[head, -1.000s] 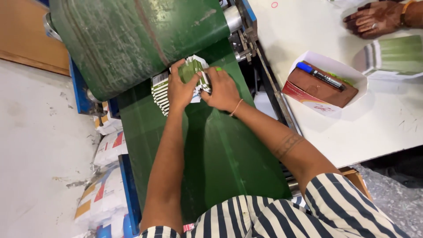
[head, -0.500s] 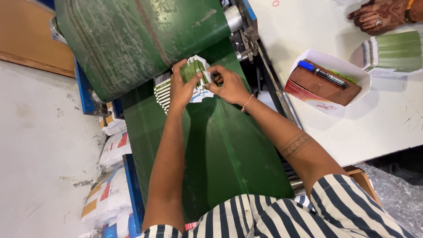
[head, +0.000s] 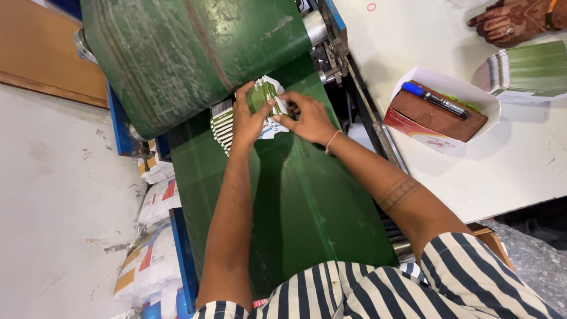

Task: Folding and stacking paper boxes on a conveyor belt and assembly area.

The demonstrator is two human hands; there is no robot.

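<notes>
Both hands are working at the far end of a dark green conveyor belt (head: pixel 295 207), right where it is meeting a big green roller (head: pixel 189 53). Left hand (head: pixel 251 118) is gripping a small bundle of flat green-and-white printed cards (head: pixel 264 97), fingers curled over its top edge and thumb pressing on the near side. Right hand (head: pixel 307 118) is closing on the same bundle from the other side, fingertips touching its right end (a thin cord is showing at that wrist). Just left of the held bundle, a fanned row of overlapping cards of the same kind (head: pixel 221 125) is lying on the belt.

On the white table (head: pixel 472 177) to the right, an open white carton tray (head: pixel 434 112) is holding a brown flat piece with a blue-capped marker (head: pixel 436 100) lying across it. Further back, another person's hand (head: pixel 511 20) is resting beside 1 tall stack of green cards (head: pixel 522 71). Printed sacks (head: pixel 150 260) are lying on the grey floor to the left.
</notes>
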